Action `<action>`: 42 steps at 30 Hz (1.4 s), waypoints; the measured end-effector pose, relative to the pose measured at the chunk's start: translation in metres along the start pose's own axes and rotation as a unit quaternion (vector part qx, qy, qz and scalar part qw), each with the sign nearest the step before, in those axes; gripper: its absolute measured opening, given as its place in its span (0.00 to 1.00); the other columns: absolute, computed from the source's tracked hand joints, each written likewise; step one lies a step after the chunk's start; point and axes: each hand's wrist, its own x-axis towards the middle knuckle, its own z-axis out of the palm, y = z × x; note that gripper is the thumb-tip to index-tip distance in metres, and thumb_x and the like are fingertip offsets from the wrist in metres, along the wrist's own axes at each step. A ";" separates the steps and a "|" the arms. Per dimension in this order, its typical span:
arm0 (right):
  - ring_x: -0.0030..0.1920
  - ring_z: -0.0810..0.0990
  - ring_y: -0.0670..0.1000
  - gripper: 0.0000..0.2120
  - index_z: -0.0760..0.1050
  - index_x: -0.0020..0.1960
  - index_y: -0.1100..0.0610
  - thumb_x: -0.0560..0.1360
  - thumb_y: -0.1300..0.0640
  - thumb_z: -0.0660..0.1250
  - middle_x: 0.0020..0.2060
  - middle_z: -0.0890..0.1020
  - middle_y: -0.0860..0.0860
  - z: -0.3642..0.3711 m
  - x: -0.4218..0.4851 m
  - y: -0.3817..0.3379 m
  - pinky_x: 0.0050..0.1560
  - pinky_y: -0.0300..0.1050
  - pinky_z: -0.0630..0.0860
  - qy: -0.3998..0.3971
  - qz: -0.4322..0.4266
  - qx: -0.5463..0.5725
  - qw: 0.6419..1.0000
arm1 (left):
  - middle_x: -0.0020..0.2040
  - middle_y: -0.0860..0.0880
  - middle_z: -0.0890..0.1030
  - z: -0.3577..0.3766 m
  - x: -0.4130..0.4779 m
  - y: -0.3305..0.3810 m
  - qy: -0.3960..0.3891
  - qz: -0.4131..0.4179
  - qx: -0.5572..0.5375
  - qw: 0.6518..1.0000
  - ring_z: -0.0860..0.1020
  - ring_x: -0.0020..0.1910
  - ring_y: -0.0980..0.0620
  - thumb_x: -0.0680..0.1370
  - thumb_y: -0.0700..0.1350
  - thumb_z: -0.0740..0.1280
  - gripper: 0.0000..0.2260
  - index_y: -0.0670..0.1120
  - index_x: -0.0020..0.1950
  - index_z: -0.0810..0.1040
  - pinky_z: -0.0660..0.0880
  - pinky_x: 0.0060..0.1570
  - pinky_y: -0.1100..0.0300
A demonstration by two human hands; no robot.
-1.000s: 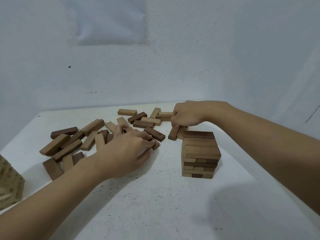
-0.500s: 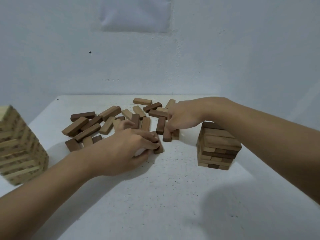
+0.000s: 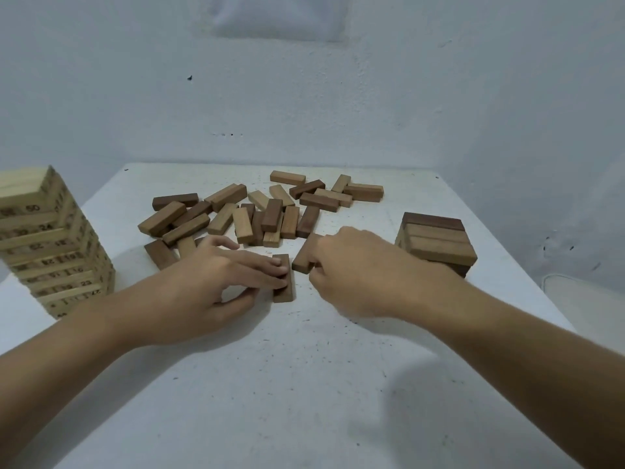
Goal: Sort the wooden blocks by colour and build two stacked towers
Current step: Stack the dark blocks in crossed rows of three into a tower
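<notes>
We see both our forearms in from the bottom corners, palms down, left grip (image 3: 209,286) with fingers laid near-straight across a flat dark block (image 3: 284,294), thumb tucked under the palm, right grip (image 3: 358,272) curled, pinching the end of an angled dark block (image 3: 304,255).

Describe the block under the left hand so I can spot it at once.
On the white table, look nearer than the loose pile, between the hands. The dark block lies flat there, pointing straight away, under the fingers of the left hand. Unlike the slanted block gripped by the right hand, it lies straight and clear of the pile.
</notes>
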 end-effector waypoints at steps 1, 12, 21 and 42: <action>0.37 0.71 0.52 0.12 0.64 0.36 0.54 0.79 0.59 0.56 0.37 0.71 0.52 0.004 -0.004 -0.003 0.32 0.46 0.62 0.016 0.001 0.003 1.000 | 0.66 0.63 0.80 0.001 -0.001 0.000 0.009 0.000 -0.002 1.000 0.73 0.67 0.69 0.81 0.53 0.58 0.18 0.55 0.63 0.84 0.67 0.66 0.52; 0.50 0.77 0.53 0.13 0.81 0.47 0.55 0.76 0.63 0.57 0.48 0.82 0.50 0.035 -0.016 0.005 0.50 0.51 0.75 0.131 -0.068 0.066 0.987 | 0.55 0.59 0.86 0.011 -0.007 0.004 0.098 -0.001 -0.027 0.995 0.80 0.59 0.63 0.78 0.47 0.63 0.14 0.50 0.53 0.88 0.72 0.58 0.49; 0.52 0.81 0.48 0.19 0.86 0.50 0.54 0.69 0.69 0.62 0.51 0.86 0.45 0.056 -0.024 0.018 0.54 0.45 0.80 0.221 -0.110 0.184 0.951 | 0.52 0.59 0.86 0.011 -0.010 0.011 0.102 0.014 -0.076 0.992 0.83 0.53 0.59 0.76 0.43 0.65 0.13 0.50 0.52 0.89 0.76 0.54 0.46; 0.73 0.56 0.33 0.25 0.67 0.76 0.44 0.79 0.46 0.67 0.72 0.65 0.33 0.051 -0.023 0.032 0.71 0.35 0.57 0.030 -0.045 0.264 0.963 | 0.57 0.63 0.74 0.018 -0.009 0.023 0.037 -0.140 -0.066 0.987 0.75 0.59 0.60 0.69 0.73 0.69 0.32 0.56 0.67 0.80 0.71 0.54 0.66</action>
